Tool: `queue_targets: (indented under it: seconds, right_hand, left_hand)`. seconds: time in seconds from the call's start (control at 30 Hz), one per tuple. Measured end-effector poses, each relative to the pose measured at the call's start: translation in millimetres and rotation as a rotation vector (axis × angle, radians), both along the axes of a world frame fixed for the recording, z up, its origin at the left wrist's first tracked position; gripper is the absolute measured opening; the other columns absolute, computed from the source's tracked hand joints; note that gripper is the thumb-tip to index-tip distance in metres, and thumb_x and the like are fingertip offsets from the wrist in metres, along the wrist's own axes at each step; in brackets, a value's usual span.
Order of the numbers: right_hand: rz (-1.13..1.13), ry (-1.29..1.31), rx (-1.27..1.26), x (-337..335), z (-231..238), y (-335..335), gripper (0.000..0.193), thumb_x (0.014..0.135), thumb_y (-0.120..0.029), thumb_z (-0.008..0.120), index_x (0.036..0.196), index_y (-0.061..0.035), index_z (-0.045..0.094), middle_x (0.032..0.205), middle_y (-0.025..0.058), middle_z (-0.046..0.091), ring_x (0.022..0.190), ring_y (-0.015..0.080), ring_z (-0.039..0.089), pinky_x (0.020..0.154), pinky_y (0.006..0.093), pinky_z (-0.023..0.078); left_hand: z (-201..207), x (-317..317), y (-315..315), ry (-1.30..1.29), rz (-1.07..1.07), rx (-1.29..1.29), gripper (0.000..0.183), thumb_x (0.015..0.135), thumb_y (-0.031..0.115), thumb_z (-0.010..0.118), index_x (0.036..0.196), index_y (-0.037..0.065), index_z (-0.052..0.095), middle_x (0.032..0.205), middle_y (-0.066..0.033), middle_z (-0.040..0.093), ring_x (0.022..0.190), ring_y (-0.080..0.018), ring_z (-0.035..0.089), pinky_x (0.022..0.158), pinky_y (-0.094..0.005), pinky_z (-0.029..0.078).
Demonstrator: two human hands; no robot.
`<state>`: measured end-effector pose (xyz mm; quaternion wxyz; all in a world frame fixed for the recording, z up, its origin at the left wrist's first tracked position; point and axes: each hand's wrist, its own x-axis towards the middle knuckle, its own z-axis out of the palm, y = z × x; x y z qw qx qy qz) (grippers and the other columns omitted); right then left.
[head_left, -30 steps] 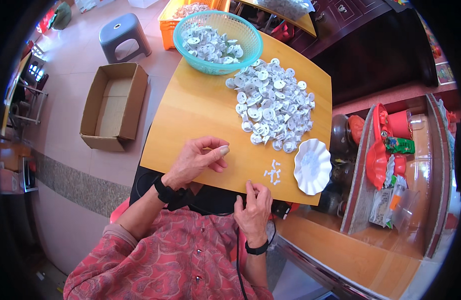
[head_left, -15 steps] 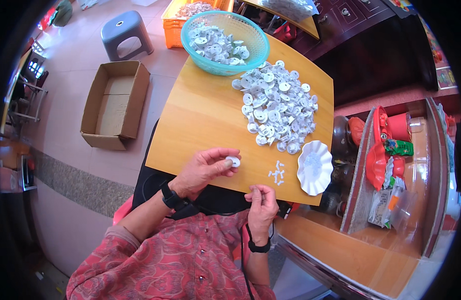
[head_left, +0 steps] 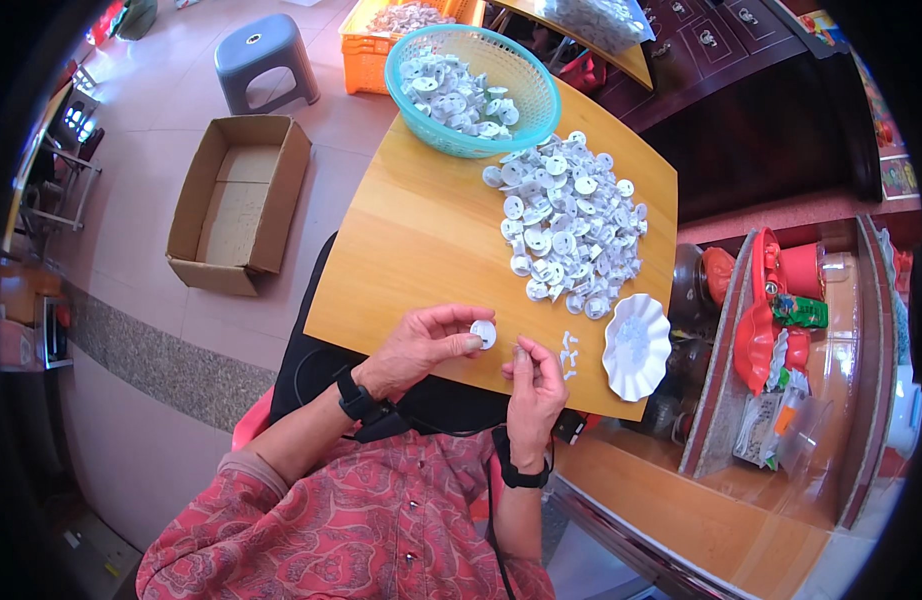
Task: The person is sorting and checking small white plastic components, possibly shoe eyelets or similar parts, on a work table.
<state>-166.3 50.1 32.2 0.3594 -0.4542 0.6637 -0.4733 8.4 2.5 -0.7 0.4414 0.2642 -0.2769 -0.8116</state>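
Over the near edge of the wooden table [head_left: 401,240], my left hand [head_left: 418,352] grips a small white round plastic part [head_left: 484,335] between thumb and fingers, its flat face showing. Close beside it on the right, my right hand [head_left: 536,388] has thumb and forefinger pinched together; whatever they hold is too small to make out. Several tiny white plastic pieces [head_left: 569,356] lie on the tabletop just right of that hand. A white scalloped dish [head_left: 653,383] with small translucent bits stands beyond them. Farther off is a large heap of similar white round parts [head_left: 571,220].
A turquoise plastic basket [head_left: 406,118] of white parts stands at the table's far end, near an orange crate [head_left: 366,62]. On the floor to the left are a cardboard box [head_left: 281,190] and a grey stool [head_left: 306,75]. Shelving [head_left: 716,370] adjoins on the right.
My right hand has come up toward the left one, narrowing the gap between them. The white part in my left hand now shows more of its face. The whole view has shifted slightly.
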Motion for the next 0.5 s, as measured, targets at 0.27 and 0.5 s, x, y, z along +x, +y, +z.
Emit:
queue_targets:
  seconds: [0.27, 0.5]
  right_hand:
    - [-0.105, 0.059, 0.135, -13, -6, 3, 0.011, 0.095, -0.005, 0.062, 0.102, 0.0035, 0.065, 0.090, 0.0061, 0.066, 0.071, 0.0115, 0.063, 0.062, 0.0268, 0.052]
    - [0.060, 0.480, 0.067, -39, -14, 9, 0.017, 0.092, -0.004, 0.064, 0.107, 0.0040, 0.066, 0.084, 0.0042, 0.066, 0.070, 0.0095, 0.062, 0.063, 0.0253, 0.051]
  left_hand:
    - [1, 3, -2, -0.048, 0.025, 0.002, 0.039, 0.093, 0.009, 0.069, 0.131, 0.001, 0.060, 0.114, -0.0062, 0.068, 0.099, -0.0110, 0.065, 0.088, -0.0250, 0.054]
    - [1, 3, -1, -0.069, 0.000, 0.007, 0.039, 0.093, 0.007, 0.067, 0.131, 0.001, 0.059, 0.117, -0.0072, 0.067, 0.103, -0.0131, 0.064, 0.088, -0.0267, 0.054]
